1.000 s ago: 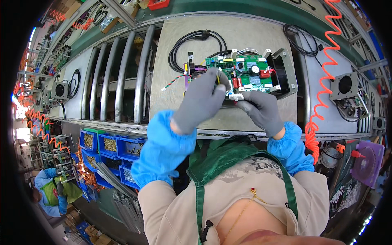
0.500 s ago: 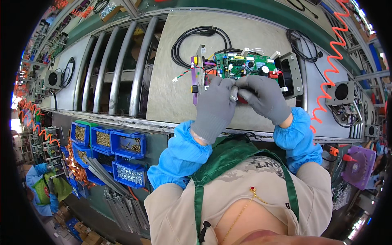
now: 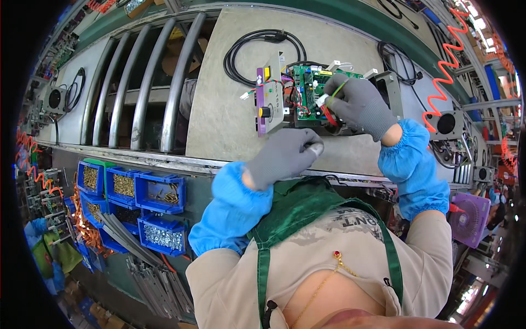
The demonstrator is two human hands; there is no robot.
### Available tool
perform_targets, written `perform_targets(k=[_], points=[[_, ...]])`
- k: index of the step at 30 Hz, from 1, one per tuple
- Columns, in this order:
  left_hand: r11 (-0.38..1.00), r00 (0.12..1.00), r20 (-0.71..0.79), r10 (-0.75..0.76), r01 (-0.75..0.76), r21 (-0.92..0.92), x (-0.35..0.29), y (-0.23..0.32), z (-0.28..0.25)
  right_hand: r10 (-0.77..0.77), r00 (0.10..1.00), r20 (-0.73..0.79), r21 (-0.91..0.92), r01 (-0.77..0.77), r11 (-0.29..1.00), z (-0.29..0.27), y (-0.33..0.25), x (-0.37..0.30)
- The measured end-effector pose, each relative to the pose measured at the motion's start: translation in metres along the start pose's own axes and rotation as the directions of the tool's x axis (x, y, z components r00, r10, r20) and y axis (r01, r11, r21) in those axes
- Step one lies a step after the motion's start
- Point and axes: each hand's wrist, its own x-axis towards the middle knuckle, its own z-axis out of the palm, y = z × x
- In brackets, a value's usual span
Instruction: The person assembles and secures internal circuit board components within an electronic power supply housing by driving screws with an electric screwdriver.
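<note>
An open electronic unit stands on the worktop, with a green circuit board (image 3: 310,82) and a metal front panel (image 3: 272,104) edged in purple with a black knob. My gloved right hand (image 3: 361,107) is over the board, its fingers closed on wires (image 3: 329,114). A white connector (image 3: 322,100) and a yellow-green strand show at its fingertips. Apart from the unit, near the worktop's front edge, my gloved left hand (image 3: 287,154) has its fingers curled and the thumb against them. Whether it holds something small cannot be seen. A white-plugged twisted lead (image 3: 253,92) hangs past the panel.
Coiled black cable (image 3: 230,60) lies behind the unit. Metal rollers (image 3: 156,82) run to the left. Blue bins (image 3: 160,191) of brass and silver hardware stand below the bench edge, beside metal strips (image 3: 159,285). An orange coiled hose (image 3: 438,82) hangs at right, above a purple fan (image 3: 470,219).
My hands were together at the unit's front edge. Now the left has drawn back toward me, and the right has risen over the board with wires. The head view has shifted slightly.
</note>
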Motion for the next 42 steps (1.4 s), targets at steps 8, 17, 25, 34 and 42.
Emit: perform_targets(k=[8,17,25,34,42], points=[[0.756,0.975,0.120,-0.185,0.219,-0.617,0.015,-0.047,0.035,0.020,0.986,-0.164,0.250,0.022,0.968,0.010,-0.002,0.000],[0.439,0.963,0.089,-0.253,0.196,-0.877,0.024,-0.065,0.045,0.009,0.997,0.071,-0.492,0.027,0.870,0.002,-0.024,0.013],[0.395,0.964,0.116,-0.239,0.206,-0.895,0.031,-0.069,0.041,0.159,0.953,0.258,-0.268,-0.088,0.959,-0.015,-0.023,0.030],[0.336,0.978,0.104,-0.181,0.161,-0.928,0.031,-0.071,0.045,0.283,0.895,0.345,-0.153,-0.244,0.958,-0.018,-0.024,0.037],[0.554,0.970,-0.033,-0.243,0.110,-0.825,0.036,-0.070,0.054,0.206,0.951,0.230,0.041,-0.221,0.974,-0.009,-0.012,0.029]])
